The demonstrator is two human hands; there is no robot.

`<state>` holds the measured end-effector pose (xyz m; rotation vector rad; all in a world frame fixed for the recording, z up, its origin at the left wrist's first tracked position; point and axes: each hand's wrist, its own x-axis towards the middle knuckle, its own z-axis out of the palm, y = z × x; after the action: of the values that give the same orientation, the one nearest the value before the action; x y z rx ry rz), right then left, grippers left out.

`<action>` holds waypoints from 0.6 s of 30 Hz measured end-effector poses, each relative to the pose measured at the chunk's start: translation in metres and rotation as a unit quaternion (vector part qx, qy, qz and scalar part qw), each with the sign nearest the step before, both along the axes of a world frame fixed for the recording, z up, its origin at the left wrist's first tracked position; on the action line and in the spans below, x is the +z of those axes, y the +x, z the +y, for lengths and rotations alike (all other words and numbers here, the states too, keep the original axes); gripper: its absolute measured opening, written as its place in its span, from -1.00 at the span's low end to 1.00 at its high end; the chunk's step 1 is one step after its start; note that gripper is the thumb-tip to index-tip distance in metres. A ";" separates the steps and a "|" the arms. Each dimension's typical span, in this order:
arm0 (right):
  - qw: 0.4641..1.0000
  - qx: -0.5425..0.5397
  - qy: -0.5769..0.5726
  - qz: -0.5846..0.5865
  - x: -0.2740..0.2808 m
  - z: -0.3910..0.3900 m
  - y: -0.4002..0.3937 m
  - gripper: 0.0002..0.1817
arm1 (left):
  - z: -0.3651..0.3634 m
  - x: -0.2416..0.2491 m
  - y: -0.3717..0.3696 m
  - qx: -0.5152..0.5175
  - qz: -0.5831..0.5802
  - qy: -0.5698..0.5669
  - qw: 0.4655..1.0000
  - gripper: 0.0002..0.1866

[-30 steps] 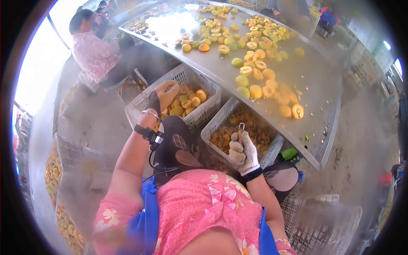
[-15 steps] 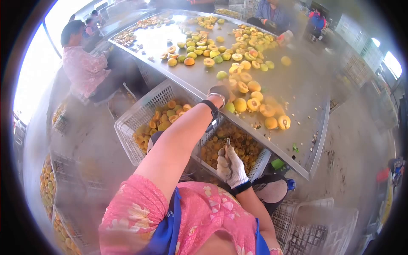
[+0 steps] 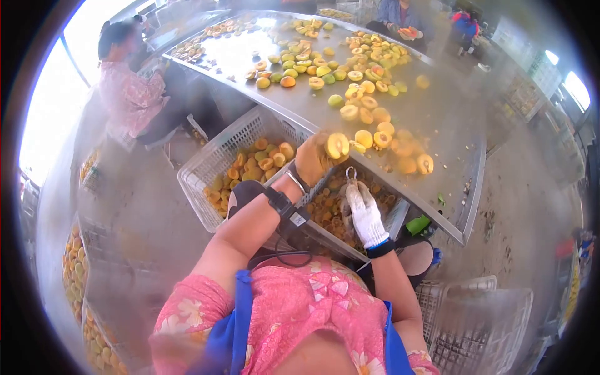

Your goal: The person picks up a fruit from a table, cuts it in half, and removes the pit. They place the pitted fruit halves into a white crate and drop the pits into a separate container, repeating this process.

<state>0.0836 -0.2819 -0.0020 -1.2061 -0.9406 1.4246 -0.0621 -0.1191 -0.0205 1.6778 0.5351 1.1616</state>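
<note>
My left hand [image 3: 312,157], in a brownish glove, grips a halved apricot [image 3: 337,145] at the table's near edge, its cut face turned up. My right hand [image 3: 365,209], in a white glove, is closed around a small metal loop tool [image 3: 351,172] whose looped end sticks up just below and right of that apricot. Tool and fruit are apart. Beneath both hands is a crate of small orange-brown pieces [image 3: 328,209]. To the left of it, a white plastic crate [image 3: 197,181] holds apricot halves [image 3: 253,165].
More apricots [image 3: 306,62], whole and halved, are spread over the metal table [image 3: 431,137] with its raised rim. Co-workers sit at the left [image 3: 131,94] and far side [image 3: 403,25]. Stacked crates [image 3: 475,331] stand at lower right, and fruit-filled crates [image 3: 75,269] at far left.
My left hand has drawn back from the fruit on the table toward me, now with a halved apricot in it. My right hand with the loop tool has risen slightly and shifted right.
</note>
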 end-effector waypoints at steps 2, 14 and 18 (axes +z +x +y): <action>0.993 0.001 0.048 -0.110 0.000 0.005 -0.002 -0.73 | -0.023 -0.001 -0.007 0.039 0.057 0.032 0.997 -0.50; 0.913 -0.047 0.161 -0.372 -0.003 0.009 -0.022 -0.48 | -0.099 0.032 -0.011 0.062 -0.068 -0.083 0.992 -0.54; 0.909 -0.041 0.132 -0.393 -0.003 0.002 -0.033 -0.46 | -0.092 0.023 -0.005 -0.012 -0.247 -0.340 0.907 -0.74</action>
<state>0.0510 -0.2803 -0.0054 -1.6116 -1.5451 0.6796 -0.0674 -0.2110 0.0021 0.7540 0.5102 1.1499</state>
